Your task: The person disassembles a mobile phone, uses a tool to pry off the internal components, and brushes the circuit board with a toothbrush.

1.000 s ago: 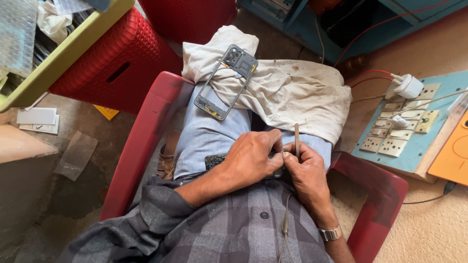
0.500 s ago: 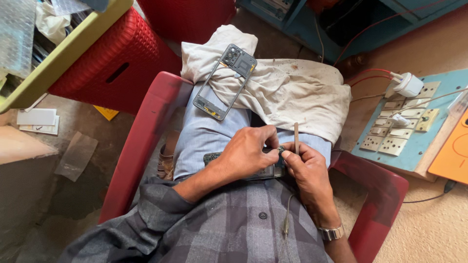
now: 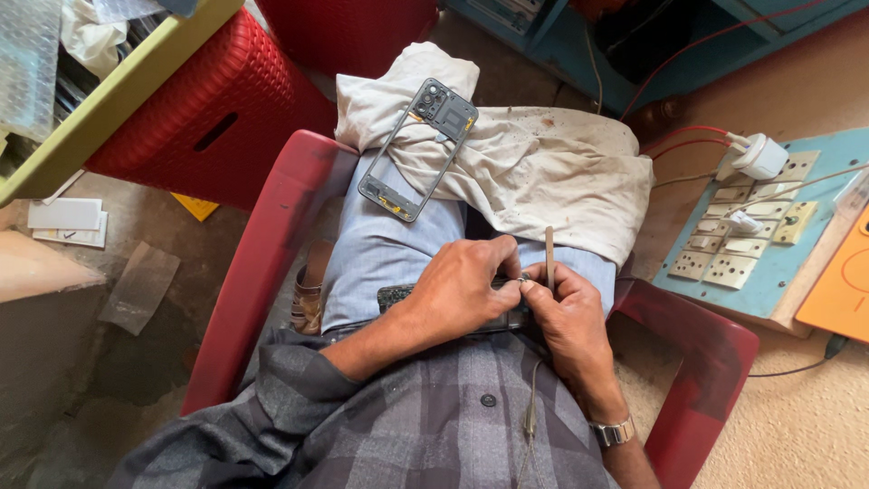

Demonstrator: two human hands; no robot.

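seen from above, a person sits in a dark red plastic armchair (image 3: 262, 263) with both hands meeting over the lap. the left hand (image 3: 466, 294) is curled down over a dark flat phone body (image 3: 398, 295) that lies across the thighs, fingers folded and pressing on it, so it is closed around the device. most of the phone is hidden under the two hands; only its dark speckled left end shows, just beside the left wrist. the right hand (image 3: 566, 317) is clenched around a thin tan stick-like tool (image 3: 549, 258), which stands nearly upright out of the fist, its lower end hidden where the fingertips of both hands touch. a metal wristwatch (image 3: 613, 432) sits on the right wrist.

further down the legs, a crumpled off-white cloth (image 3: 534, 167) is spread over the knees, and a grey rectangular phone frame with a camera cut-out (image 3: 416, 149) lies tilted on it, well apart from the hands. to the right, on the floor, a pale blue board with cream switches and sockets (image 3: 751, 244) carries a white plug adapter (image 3: 756, 157) with red wires. a red woven plastic stool (image 3: 208, 109) stands at the upper left.
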